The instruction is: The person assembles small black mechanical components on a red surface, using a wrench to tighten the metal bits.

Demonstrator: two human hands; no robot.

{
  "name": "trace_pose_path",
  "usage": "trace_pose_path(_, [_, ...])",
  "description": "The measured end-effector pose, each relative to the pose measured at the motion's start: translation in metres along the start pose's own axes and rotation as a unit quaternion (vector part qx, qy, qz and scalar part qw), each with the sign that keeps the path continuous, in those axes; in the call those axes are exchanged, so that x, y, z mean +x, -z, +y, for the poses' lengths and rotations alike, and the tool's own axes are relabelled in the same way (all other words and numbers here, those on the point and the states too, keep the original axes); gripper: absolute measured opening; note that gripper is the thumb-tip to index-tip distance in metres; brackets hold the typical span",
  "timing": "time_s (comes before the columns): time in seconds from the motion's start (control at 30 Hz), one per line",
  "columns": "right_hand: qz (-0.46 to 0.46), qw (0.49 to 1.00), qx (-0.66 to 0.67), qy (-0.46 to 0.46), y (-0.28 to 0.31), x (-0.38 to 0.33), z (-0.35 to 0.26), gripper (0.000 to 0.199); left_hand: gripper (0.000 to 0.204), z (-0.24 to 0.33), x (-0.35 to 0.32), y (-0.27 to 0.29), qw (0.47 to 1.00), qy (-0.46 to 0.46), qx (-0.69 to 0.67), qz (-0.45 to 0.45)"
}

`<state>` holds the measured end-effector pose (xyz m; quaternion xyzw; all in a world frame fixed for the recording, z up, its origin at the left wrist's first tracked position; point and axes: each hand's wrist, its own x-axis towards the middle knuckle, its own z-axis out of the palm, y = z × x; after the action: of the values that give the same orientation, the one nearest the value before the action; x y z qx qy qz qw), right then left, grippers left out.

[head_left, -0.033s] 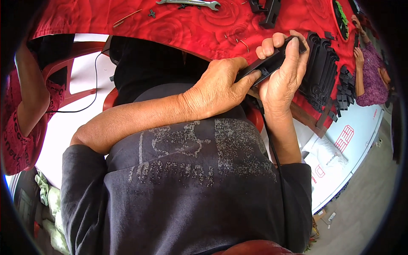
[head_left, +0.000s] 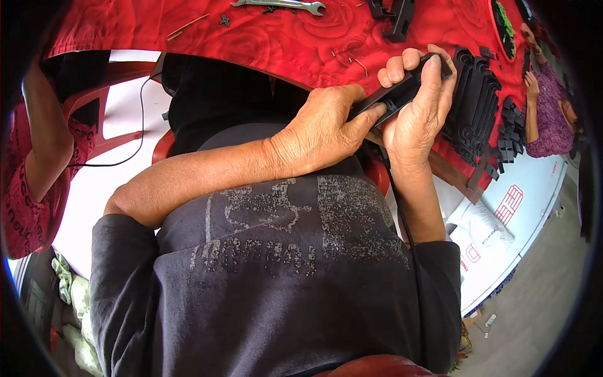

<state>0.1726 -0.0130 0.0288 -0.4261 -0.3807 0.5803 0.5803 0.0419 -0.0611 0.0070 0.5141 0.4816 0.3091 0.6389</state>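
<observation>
Right hand (head_left: pixel 422 114) grips my long black part (head_left: pixel 403 92); from there its axis slants down-left into my left hand (head_left: pixel 323 133), seemingly pinching that end.

Charcoal shirt (head_left: pixel 282 320) with short sleeves (head_left: pixel 122 283) at eight and four o'clock, flaking pale print (head_left: pixel 352 217) near the centre, black cable (head_left: pixel 411 242) from three to five.

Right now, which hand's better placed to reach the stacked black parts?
Probably the right hand: it's beside the stacked black parts, though gripping a black piece; the left hand is farther away.
</observation>
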Motion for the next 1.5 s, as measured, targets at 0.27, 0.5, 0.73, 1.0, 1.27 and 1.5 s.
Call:
trace_pose_path(0.27, [0.004, 0.999, -0.033, -0.002, 0.001, -0.002, 0.003, 0.021, 0.040, 0.013, 0.001, 0.005, 0.994, 0.073, -0.068, -0.045])
trace_pose_path(0.5, [0.019, 0.999, -0.049, -0.012, -0.001, 0.001, 0.005, 0.020, 0.049, 0.008, 0.006, 0.006, 0.991, 0.084, -0.074, -0.066])
trace_pose_path(0.73, [0.034, 0.996, -0.083, -0.010, -0.003, 0.001, 0.005, 0.022, 0.053, 0.007, 0.007, 0.005, 0.991, 0.091, -0.076, -0.069])
trace_pose_path(1.0, [0.031, 0.995, -0.093, -0.027, -0.007, -0.001, 0.004, 0.022, 0.053, 0.015, 0.007, 0.007, 0.990, 0.104, -0.071, -0.060])
trace_pose_path(1.27, [-0.016, 0.989, -0.145, 0.034, -0.017, 0.000, 0.000, 0.019, 0.048, 0.008, 0.004, -0.001, 0.995, 0.015, -0.087, 0.043])
trace_pose_path(1.5, [-0.029, 0.988, -0.150, 0.035, -0.020, -0.002, 0.004, 0.021, 0.049, 0.008, 0.001, 0.007, 0.982, 0.083, -0.167, -0.027])
